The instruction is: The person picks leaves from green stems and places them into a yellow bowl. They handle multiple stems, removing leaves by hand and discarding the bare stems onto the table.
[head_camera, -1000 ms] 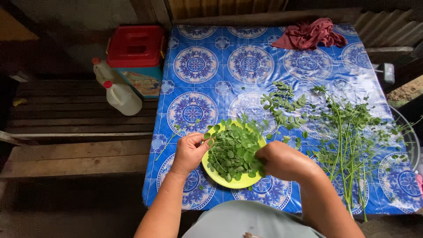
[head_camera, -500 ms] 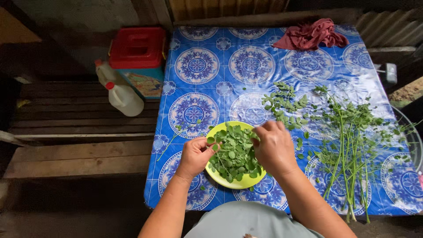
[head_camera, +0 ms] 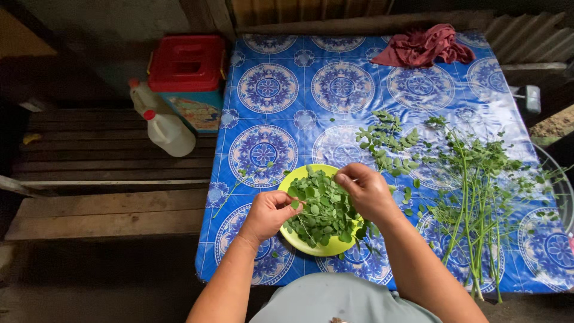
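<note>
Fingers of the left hand (head_camera: pixel 267 213) pinch the thin end of a leafy sprig (head_camera: pixel 311 206) at the near-left rim of the yellow-green plate (head_camera: pixel 326 246), while the right hand (head_camera: pixel 366 192) closes its fingertips on the same sprig farther along, above the heap of small round leaves (head_camera: pixel 321 209) piled on that plate. Both hands hover over the plate, which sits near the front edge of the table under its blue patterned cloth (head_camera: pixel 281 90). Just right of the right hand lies a loose cluster of picked twigs (head_camera: pixel 387 143), and beyond it a spread of long green stalks (head_camera: pixel 475 191) reaching to the table's near edge. A crumpled red rag (head_camera: pixel 423 46) lies at the far side. Off the table's left corner stand a red-lidded box (head_camera: pixel 186 64) and two white jugs (head_camera: pixel 167 133) on wooden planks. Compared with half a second ago, the right hand has drawn back toward the plate's right side, and the left has shifted slightly rightward.
</note>
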